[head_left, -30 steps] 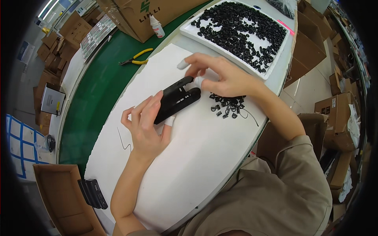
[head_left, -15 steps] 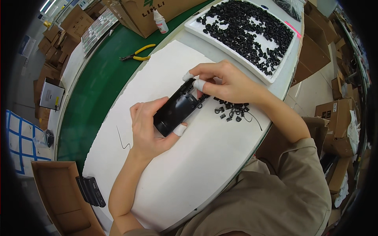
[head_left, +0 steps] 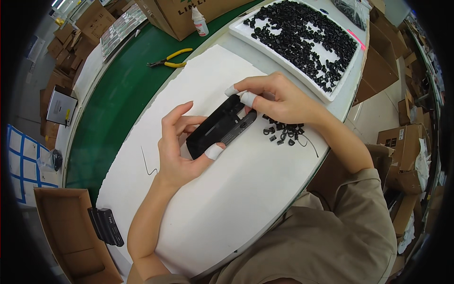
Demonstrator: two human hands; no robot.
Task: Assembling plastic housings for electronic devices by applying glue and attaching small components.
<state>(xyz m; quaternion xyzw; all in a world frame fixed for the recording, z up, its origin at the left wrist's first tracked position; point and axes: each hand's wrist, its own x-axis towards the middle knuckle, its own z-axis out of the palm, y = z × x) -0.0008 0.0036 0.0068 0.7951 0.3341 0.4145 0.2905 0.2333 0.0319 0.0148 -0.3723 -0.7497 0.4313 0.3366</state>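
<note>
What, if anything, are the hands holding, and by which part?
A black case: the left hand holds its lower end by the sides. The right hand touches its upper end with thumb and forefinger; whether they pinch a small part is hidden.

Shiny pale floor at right; cardboard boxes piled upper left; green worktop left of centre.

Bright, fairly even light; fisheye edges bend into black.
</note>
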